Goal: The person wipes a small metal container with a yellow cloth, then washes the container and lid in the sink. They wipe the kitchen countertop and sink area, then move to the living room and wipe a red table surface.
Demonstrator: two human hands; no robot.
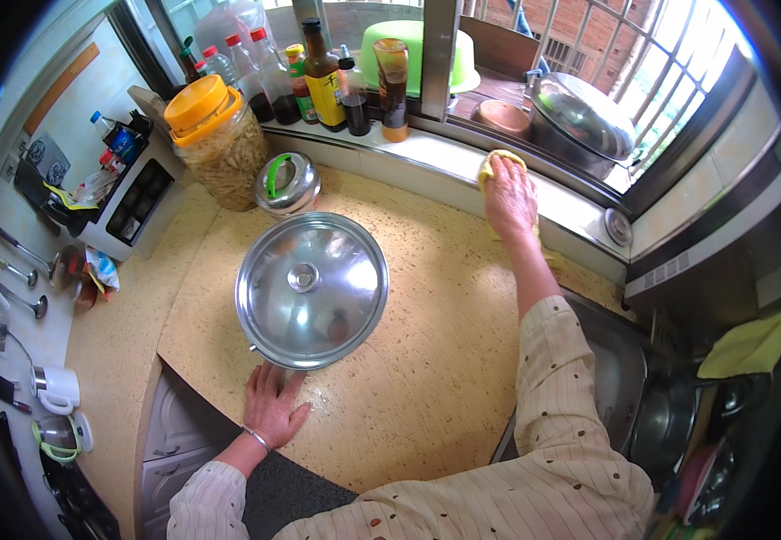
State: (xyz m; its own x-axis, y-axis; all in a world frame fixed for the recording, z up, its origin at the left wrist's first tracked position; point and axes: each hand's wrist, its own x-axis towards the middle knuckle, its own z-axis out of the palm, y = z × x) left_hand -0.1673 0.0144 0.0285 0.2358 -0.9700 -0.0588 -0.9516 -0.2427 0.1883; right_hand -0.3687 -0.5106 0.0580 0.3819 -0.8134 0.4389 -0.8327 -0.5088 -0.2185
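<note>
My right hand (510, 199) presses a yellow cloth (498, 158) onto the white tiled windowsill (441, 150), its fingers spread over the fabric. Part of the cloth hangs down past the sill's front edge. My left hand (274, 408) rests near the front edge of the speckled yellow countertop (431, 378), palm down and holding nothing. Its fingertips reach under the rim of a round steel pot lid (323, 310); whether they touch the pot beneath is hidden. Behind the lid stands a small steel container (302, 192) with a green handle.
A large jar with an orange cap (218, 152) stands in the back corner. Several sauce bottles (326, 81) line the sill on the left. A small round metal lid (618, 227) sits at the sill's right end, above a steel sink (610, 378). Ladles (36, 307) hang at left.
</note>
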